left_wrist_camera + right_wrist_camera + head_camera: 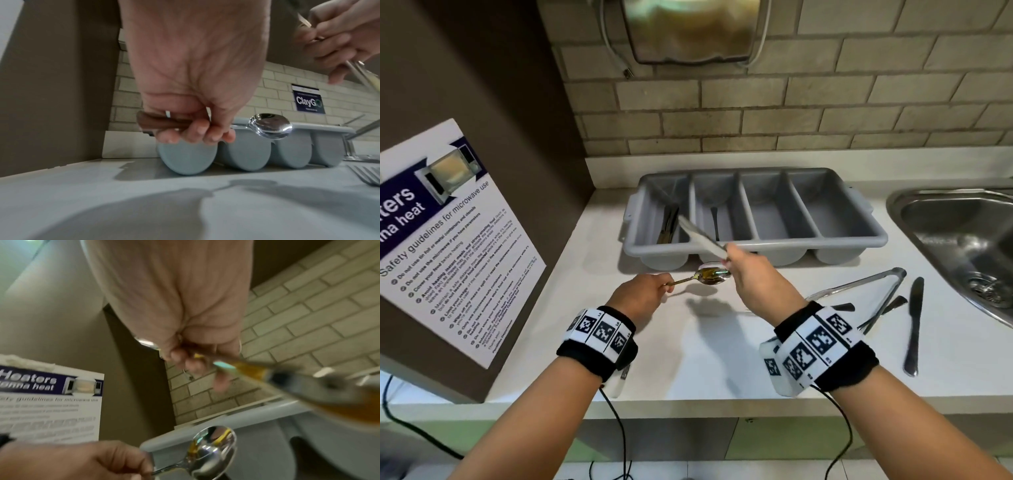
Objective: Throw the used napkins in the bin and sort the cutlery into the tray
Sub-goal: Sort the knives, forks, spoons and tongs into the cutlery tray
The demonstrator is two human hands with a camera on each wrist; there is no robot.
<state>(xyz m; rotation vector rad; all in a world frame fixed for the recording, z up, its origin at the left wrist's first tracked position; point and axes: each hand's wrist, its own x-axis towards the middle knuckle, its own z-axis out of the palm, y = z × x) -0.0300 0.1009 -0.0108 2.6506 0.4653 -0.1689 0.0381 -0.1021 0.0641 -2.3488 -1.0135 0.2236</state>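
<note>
My left hand [649, 291] grips the handle of a shiny spoon [714, 274], holding it level just above the counter in front of the grey four-compartment tray [808, 244]. In the left wrist view its fingers [197, 131] curl round the handle and the spoon bowl [270, 125] points right. My right hand [746, 272] holds a table knife [702, 236] by the handle, with the blade angled up-left over the tray's two left compartments. That knife [287, 379] is blurred in the right wrist view. The leftmost compartment holds several pieces of cutlery [667, 222]; the second holds one piece [715, 219].
On the white counter to the right lie metal tongs [859, 291], a knife [912, 325] and a dark-handled piece [887, 306]. A steel sink [962, 240] is at the far right. A microwave safety poster [448, 240] stands on the left. Fork tines [366, 175] lie near the tray.
</note>
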